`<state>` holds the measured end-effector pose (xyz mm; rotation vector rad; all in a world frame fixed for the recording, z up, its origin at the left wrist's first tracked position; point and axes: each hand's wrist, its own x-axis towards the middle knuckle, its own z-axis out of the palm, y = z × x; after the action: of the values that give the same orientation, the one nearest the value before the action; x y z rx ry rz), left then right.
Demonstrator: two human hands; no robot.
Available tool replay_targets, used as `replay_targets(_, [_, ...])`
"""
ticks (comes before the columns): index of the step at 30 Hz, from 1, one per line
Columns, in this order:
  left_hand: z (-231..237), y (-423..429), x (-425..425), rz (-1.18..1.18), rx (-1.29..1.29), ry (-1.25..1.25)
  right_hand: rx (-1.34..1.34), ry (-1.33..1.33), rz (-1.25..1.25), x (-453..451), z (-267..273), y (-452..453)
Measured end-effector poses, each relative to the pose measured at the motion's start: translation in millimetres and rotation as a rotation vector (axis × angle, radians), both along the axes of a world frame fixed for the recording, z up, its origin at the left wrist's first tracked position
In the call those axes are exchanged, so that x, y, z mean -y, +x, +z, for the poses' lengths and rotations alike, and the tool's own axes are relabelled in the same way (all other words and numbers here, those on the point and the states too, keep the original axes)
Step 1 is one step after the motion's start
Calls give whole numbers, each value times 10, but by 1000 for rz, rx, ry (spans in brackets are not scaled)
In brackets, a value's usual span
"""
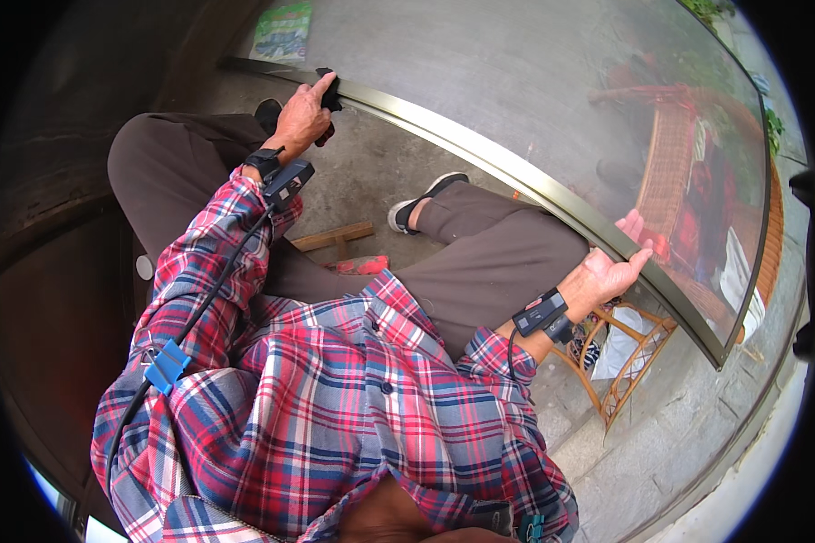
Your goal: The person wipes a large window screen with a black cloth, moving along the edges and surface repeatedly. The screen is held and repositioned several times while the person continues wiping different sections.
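A large see-through panel [489,81] in a metal frame [448,129] slants across my lap; whether it is glass or mesh I cannot tell. Near the frame's left end, my left hand [304,114] grips a small black object [329,88] pressed against the rail, index finger stretched along it. What the black object is cannot be made out. My right hand [611,268] is at the lower right of the frame, palm turned up. Its thumb lies at the rail's near side, while some fingers show through the panel beyond, so the rail sits between them.
Through the panel a woven wicker chair [659,163] and a green printed bag [282,34] are visible. A bamboo rack [604,394] holding white material stands below my right hand. Wood pieces [333,236] and a red object [363,265] lie on the concrete floor between my legs.
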<state>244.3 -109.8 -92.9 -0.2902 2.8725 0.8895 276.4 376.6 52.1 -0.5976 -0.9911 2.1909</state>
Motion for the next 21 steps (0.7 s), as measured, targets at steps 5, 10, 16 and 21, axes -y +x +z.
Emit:
replay_targets(5, [337,43,-215,-68,-84,-157,-60,143,47,-290,154,-6])
replay_targets(10, [573,218,-782,-186,-7,-16,-78,263,41,-927,700,103])
replay_targets(16, [483,537,-1318,-431,116,88,-259,143,305,-270,99,255])
replay_targets(21, [380,536,-1174,-425,115,14,106,173,14,121,-290,246])
